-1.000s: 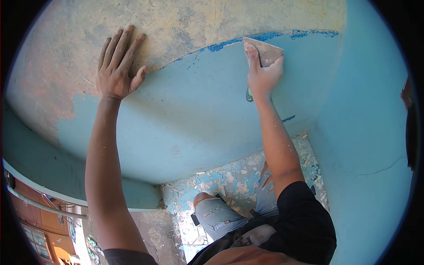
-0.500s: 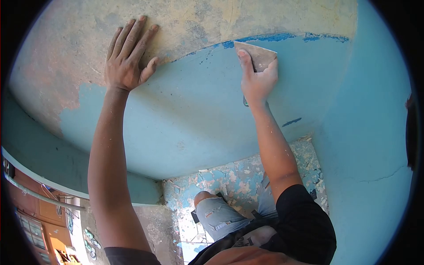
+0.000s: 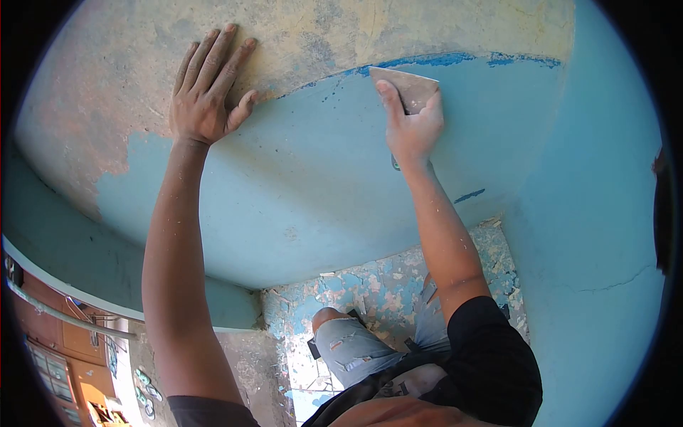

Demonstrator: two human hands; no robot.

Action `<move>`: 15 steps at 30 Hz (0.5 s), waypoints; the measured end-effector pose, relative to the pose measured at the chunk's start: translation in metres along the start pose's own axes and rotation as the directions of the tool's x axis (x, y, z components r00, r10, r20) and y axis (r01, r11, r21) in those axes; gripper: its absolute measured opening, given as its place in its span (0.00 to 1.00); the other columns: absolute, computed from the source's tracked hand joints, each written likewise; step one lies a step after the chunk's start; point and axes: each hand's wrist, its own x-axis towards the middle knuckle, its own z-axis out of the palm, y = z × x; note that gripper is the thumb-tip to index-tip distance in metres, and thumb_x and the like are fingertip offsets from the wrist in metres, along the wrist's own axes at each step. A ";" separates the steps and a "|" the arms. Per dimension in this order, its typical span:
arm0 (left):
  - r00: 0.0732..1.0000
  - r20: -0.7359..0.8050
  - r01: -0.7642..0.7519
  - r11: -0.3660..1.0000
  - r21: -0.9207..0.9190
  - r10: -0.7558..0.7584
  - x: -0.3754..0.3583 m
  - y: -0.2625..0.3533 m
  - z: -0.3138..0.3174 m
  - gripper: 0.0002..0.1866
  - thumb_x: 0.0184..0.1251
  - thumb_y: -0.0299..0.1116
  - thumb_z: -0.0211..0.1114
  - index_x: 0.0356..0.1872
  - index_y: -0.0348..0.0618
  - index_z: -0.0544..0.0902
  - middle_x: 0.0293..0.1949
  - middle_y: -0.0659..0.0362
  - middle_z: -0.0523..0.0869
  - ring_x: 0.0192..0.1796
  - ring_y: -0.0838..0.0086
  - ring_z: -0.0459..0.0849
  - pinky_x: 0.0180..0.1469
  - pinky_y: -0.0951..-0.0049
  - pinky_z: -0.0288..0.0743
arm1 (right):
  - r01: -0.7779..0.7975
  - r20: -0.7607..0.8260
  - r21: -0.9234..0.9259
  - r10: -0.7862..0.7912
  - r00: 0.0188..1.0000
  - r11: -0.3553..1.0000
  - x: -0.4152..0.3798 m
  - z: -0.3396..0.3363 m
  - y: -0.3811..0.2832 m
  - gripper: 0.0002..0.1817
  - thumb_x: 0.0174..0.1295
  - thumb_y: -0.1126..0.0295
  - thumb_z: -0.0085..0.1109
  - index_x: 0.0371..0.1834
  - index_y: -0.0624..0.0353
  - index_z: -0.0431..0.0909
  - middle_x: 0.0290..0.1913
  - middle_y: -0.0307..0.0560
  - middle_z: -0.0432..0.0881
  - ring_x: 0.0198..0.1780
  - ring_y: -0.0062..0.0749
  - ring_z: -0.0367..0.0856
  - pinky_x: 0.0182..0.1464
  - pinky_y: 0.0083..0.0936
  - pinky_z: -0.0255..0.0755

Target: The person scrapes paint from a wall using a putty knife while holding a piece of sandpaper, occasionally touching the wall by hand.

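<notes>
My left hand [image 3: 206, 96] lies flat on the scraped, mottled beige part of the wall [image 3: 299, 43], its fingers spread and holding nothing. My right hand [image 3: 414, 128] grips a putty knife [image 3: 409, 87] with a wide metal blade, thumb on one side of the blade. The blade's edge is at the blue painted surface [image 3: 306, 171], just below a darker blue strip [image 3: 448, 60] along the border of the scraped area. Most of the handle is hidden in the palm; its end shows below the hand.
Paint flakes litter the floor [image 3: 334, 288] around my knees. A curved ledge [image 3: 71, 292] runs along the left. At lower left are a pipe [image 3: 64, 317], slippers [image 3: 146, 388] and an orange-brown cabinet [image 3: 82, 341]. The right wall [image 3: 590, 213] has a crack.
My right hand and the putty knife have shifted slightly left along the wall. My left hand has stayed in place.
</notes>
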 end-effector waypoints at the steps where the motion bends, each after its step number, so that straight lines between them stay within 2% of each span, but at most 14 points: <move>1: 1.000 0.013 0.005 1.000 0.012 -0.005 -0.001 0.001 0.000 0.31 0.78 0.62 0.51 0.75 0.63 0.77 0.78 0.58 0.74 0.79 0.61 0.71 0.82 0.53 0.61 | -0.072 -0.062 0.084 0.078 0.995 0.994 0.001 0.001 0.002 0.27 0.64 0.51 0.77 0.43 0.65 0.79 0.34 0.51 0.89 0.33 0.38 0.91 0.35 0.30 0.83; 2: 0.999 0.028 0.015 1.000 0.026 -0.015 -0.001 0.001 -0.001 0.32 0.78 0.62 0.51 0.75 0.63 0.77 0.78 0.58 0.74 0.79 0.61 0.71 0.82 0.53 0.61 | -0.138 -0.111 0.173 0.158 0.981 0.975 0.003 0.002 0.002 0.26 0.64 0.51 0.77 0.43 0.65 0.79 0.35 0.51 0.89 0.33 0.38 0.91 0.35 0.31 0.83; 3: 0.999 0.029 0.016 0.999 0.031 -0.017 -0.001 -0.001 -0.002 0.32 0.78 0.62 0.51 0.75 0.63 0.77 0.78 0.58 0.74 0.79 0.61 0.71 0.82 0.53 0.61 | -0.136 -0.109 0.177 0.157 0.982 0.975 0.001 0.004 0.001 0.26 0.64 0.51 0.77 0.43 0.65 0.79 0.35 0.51 0.89 0.33 0.38 0.91 0.35 0.31 0.83; 5: 1.000 0.011 0.008 1.000 0.003 -0.008 -0.002 -0.001 0.000 0.32 0.78 0.62 0.50 0.76 0.63 0.77 0.78 0.58 0.74 0.80 0.61 0.71 0.83 0.53 0.60 | 0.008 0.005 -0.070 -0.007 1.000 0.998 -0.007 0.001 -0.003 0.26 0.64 0.50 0.78 0.43 0.65 0.79 0.35 0.52 0.89 0.33 0.39 0.91 0.35 0.31 0.83; 8: 1.000 0.005 0.008 1.000 -0.002 -0.008 -0.002 -0.001 0.000 0.32 0.78 0.62 0.50 0.76 0.63 0.77 0.78 0.58 0.73 0.80 0.61 0.70 0.83 0.53 0.60 | -0.070 -0.067 -0.021 0.068 0.995 0.997 0.006 -0.005 0.003 0.27 0.63 0.50 0.78 0.43 0.64 0.79 0.35 0.51 0.89 0.32 0.40 0.91 0.35 0.31 0.83; 9: 1.000 0.004 0.011 1.000 0.003 -0.011 -0.002 -0.001 0.000 0.32 0.78 0.62 0.50 0.76 0.63 0.77 0.78 0.58 0.73 0.80 0.61 0.70 0.83 0.53 0.60 | -0.065 -0.065 -0.018 0.064 0.996 0.998 0.002 -0.001 0.003 0.27 0.63 0.50 0.78 0.43 0.64 0.79 0.35 0.51 0.89 0.32 0.40 0.91 0.35 0.31 0.83; 11: 1.000 0.013 0.010 1.000 0.006 -0.010 -0.003 -0.001 0.001 0.32 0.78 0.62 0.50 0.76 0.63 0.77 0.78 0.58 0.73 0.80 0.61 0.70 0.83 0.53 0.60 | 0.065 -0.056 -0.033 -0.067 0.996 0.997 -0.011 0.008 0.003 0.27 0.63 0.50 0.78 0.42 0.64 0.79 0.33 0.50 0.88 0.32 0.40 0.91 0.34 0.31 0.82; 15: 1.000 0.019 0.007 1.000 0.007 -0.007 -0.001 -0.001 0.001 0.32 0.78 0.62 0.50 0.76 0.63 0.77 0.78 0.58 0.73 0.80 0.61 0.70 0.83 0.53 0.60 | 0.008 -0.029 -0.049 -0.009 1.000 0.999 -0.004 -0.001 0.007 0.26 0.63 0.51 0.79 0.42 0.63 0.79 0.33 0.49 0.88 0.31 0.40 0.90 0.34 0.30 0.82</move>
